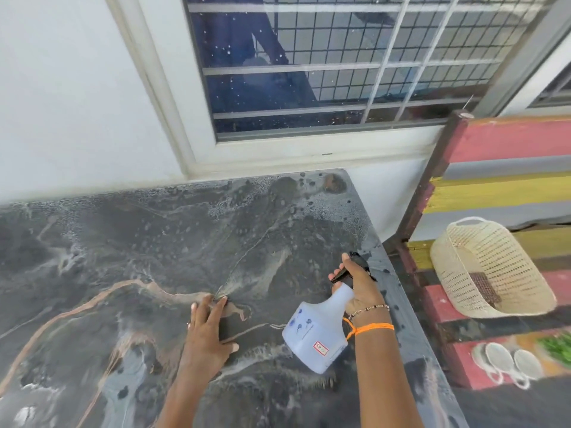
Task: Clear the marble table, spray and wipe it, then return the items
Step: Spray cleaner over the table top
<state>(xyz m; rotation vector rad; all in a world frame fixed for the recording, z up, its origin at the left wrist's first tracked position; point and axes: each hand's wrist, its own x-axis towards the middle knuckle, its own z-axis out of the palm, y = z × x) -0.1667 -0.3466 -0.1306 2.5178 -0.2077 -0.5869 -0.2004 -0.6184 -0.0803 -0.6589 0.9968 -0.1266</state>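
Wet marble table (154,242) is lying under me; I'm pressing my left hand (207,338) flat, fingers spread, holding nothing, while my right hand (360,285) is gripping the sprayer (318,332) near the right edge.

We see the marble table (154,242) cut off at the left and bottom edges. Our right hand (360,285) hides most of the spray bottle's (318,332) black trigger head. The red label on the bottle is too small to read. A dark object in the basket (494,267) is unclear.
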